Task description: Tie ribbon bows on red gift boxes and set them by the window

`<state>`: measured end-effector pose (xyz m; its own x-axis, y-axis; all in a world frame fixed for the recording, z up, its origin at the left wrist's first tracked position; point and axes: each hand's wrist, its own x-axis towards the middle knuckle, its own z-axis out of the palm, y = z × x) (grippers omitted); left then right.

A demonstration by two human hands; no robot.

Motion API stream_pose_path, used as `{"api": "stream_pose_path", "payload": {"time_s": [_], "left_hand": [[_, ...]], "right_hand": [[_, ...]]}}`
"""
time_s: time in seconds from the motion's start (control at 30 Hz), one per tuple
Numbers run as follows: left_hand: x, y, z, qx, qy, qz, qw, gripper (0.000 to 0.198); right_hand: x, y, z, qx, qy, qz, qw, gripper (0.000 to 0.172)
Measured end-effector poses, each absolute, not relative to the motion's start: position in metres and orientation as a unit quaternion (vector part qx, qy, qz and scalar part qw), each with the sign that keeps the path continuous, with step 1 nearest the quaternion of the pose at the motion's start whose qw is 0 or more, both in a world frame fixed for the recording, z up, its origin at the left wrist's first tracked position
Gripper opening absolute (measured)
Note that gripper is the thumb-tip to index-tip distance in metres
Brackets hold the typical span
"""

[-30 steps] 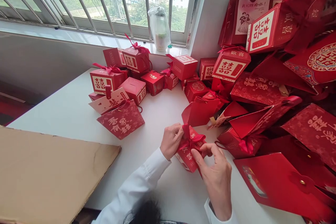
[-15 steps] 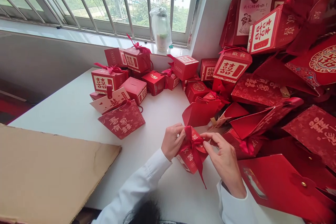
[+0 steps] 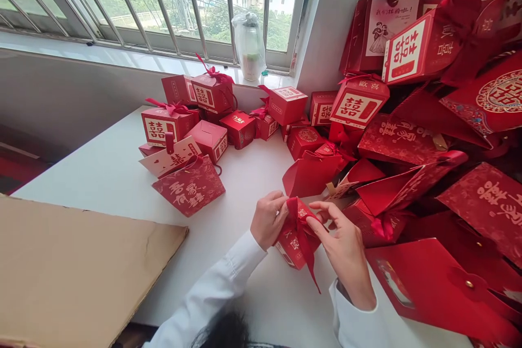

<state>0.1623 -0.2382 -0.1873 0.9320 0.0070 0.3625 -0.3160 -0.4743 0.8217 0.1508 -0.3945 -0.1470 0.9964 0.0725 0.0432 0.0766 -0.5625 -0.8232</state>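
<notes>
A small red gift box (image 3: 292,250) stands on the white table near its front, with Chinese characters on its sides. Across its top lies a dark red ribbon (image 3: 306,253) tied in a bow, one tail hanging down the front. My left hand (image 3: 267,220) is closed on the box's left side, thumb and fingers at the ribbon loop. At the right of the bow, my right hand (image 3: 345,247) pinches the ribbon near the knot between thumb and index finger; the fingertips partly cover it.
Many red boxes and bags (image 3: 402,138) pile up along the right. Another group of red boxes (image 3: 212,138) sits at the table's back left. A brown cardboard sheet (image 3: 81,272) covers the front left. On the sill stands a bagged bottle (image 3: 249,54).
My right hand has shifted slightly left, its thumb now over the bow's knot. My left hand and the box stay nearly in place.
</notes>
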Motion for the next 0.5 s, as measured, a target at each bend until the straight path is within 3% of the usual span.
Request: {"api": "stream_pose_path", "payload": {"time_s": [0.2,0.5], "left_hand": [[0.162,-0.239,-0.190,0.842,-0.101,0.168,0.503,0.047],[0.161,-0.244,-0.189,0.831,-0.033,0.120,0.542,0.047]], "right_hand": [[0.141,-0.397,-0.153,-0.844,-0.021,-0.028,0.536,0.035],[0.126,-0.395,-0.160,-0.847,0.022,-0.048,0.529,0.033]]}}
